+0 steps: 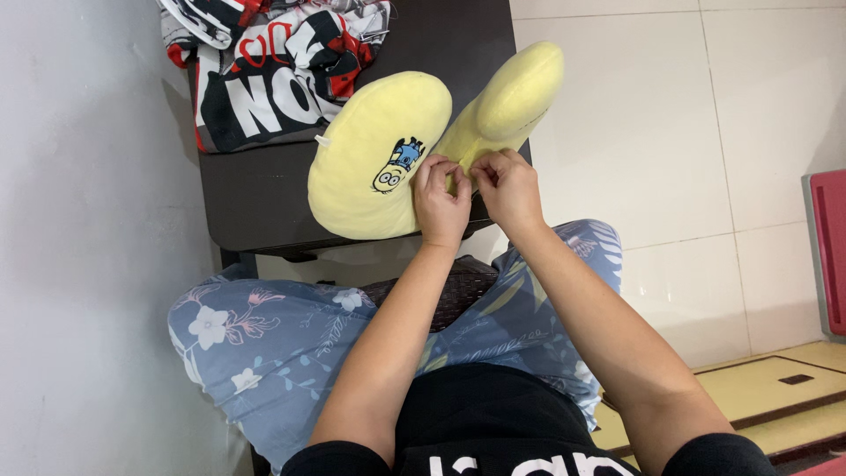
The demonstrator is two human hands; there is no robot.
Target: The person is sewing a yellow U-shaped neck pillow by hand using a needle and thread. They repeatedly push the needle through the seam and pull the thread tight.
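Observation:
A pale yellow U-shaped plush neck pillow (pixel 374 159) with a small cartoon patch lies on a dark table (pixel 256 194), one end sticking out past the table's right edge. My left hand (pixel 441 203) and my right hand (pixel 508 187) meet at the pillow's inner bend, fingers pinched on the yellow fabric there. What lies between the fingertips is hidden.
A crumpled black, white and red printed cloth (pixel 273 62) lies at the table's far end. A grey wall (pixel 79 220) runs along the left. White floor tiles (pixel 687 132) spread to the right, with a red object (pixel 830 251) at the right edge. My knees in blue floral trousers (pixel 264 344) sit below the table.

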